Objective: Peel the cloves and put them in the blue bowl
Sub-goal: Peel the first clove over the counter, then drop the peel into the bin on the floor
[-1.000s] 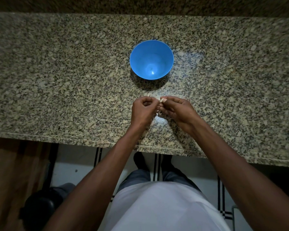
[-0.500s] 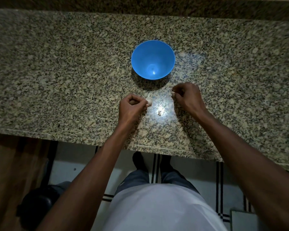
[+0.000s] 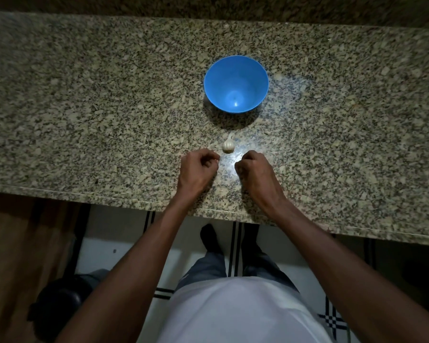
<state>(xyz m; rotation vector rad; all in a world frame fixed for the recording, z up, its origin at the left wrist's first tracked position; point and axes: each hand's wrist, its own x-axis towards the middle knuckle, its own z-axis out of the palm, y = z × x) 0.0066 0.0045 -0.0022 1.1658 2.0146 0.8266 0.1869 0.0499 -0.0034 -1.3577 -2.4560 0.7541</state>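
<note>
The blue bowl [image 3: 217, 78] stands upright on the granite counter [image 3: 84, 107], and I see nothing inside it. A small whole garlic bulb [image 3: 228, 146] with a short stalk lies on the counter just in front of the bowl. My left hand [image 3: 198, 170] rests on the counter left of the bulb with its fingers curled, close to the bulb but not touching it. My right hand [image 3: 255, 174] is to the right, its fingers curled down against the counter. No loose clove shows; whatever is under those fingers is hidden.
The counter's front edge [image 3: 134, 200] runs just below my wrists. A raised granite backsplash [image 3: 208, 6] borders the far side. Below are the tiled floor, my legs and a dark round object [image 3: 60, 300] at the lower left.
My left hand let go of the garlic bulb, which now lies on the counter. My right hand came back from near the bowl and curled over the spot where a small clove lay.
</note>
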